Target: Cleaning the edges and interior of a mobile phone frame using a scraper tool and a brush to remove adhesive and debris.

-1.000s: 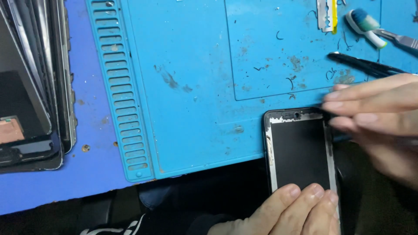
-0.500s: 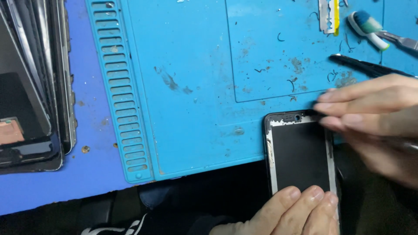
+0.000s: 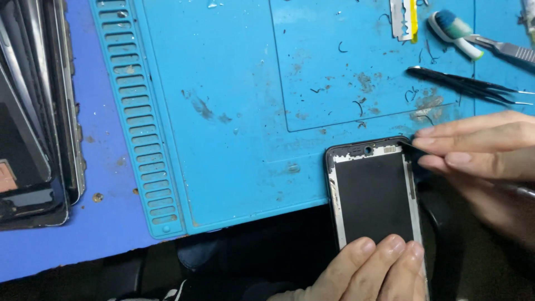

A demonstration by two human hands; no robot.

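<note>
One phone frame [image 3: 374, 192] on blue mat [image 3: 234, 111], left hand [image 3: 370, 270] fingers pressing its lower end, right hand [image 3: 485, 161] pinching a dark tool at its top corner, one pair of tweezers [image 3: 462, 85], one toothbrush [image 3: 454, 33]

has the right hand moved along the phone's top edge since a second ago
Yes. The right hand has slid rightward: its fingertips covered the top right corner of the phone frame earlier and now sit just off it, below the black tweezers.

mat [image 3: 223, 83] centre open, tweezers [image 3: 462, 85] top right
</note>
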